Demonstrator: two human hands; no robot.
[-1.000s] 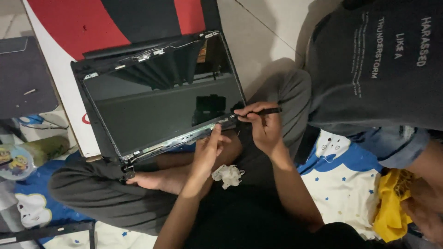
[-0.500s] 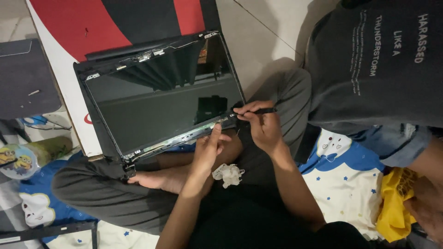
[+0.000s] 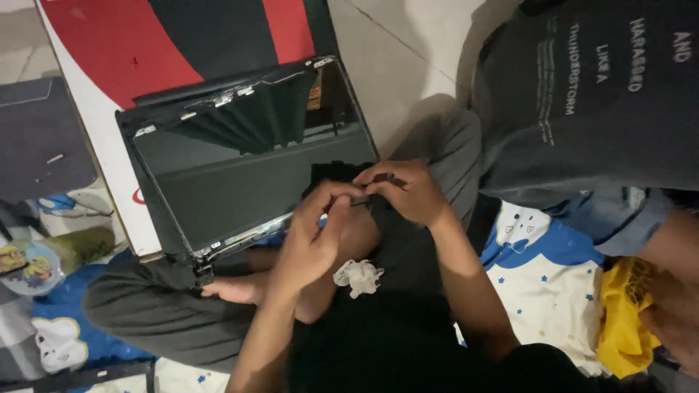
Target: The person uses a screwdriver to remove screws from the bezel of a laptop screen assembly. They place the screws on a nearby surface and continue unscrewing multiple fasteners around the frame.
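A dismantled laptop lid with a dark screen panel (image 3: 247, 182) leans on my knees, its hinges at the far edge. My right hand (image 3: 409, 195) is closed around a thin dark tool (image 3: 389, 177) just off the panel's near right corner. My left hand (image 3: 314, 234) has come up against it, and its thumb and forefinger pinch the tool's front end. Both hands meet over my lap, off the screen. A crumpled white tissue (image 3: 358, 276) lies on my dark trousers below them.
A red, black and white board (image 3: 109, 58) lies under the lid. A dark grey flat cover (image 3: 36, 138) sits at the left. Another person in a dark grey shirt (image 3: 582, 94) sits close at the right, beside a yellow cloth (image 3: 630, 320) on blue patterned bedding (image 3: 539, 269).
My left hand has lifted off the panel's edge and joined my right hand at the tool. The right hand has drawn the tool back from the corner towards my lap.
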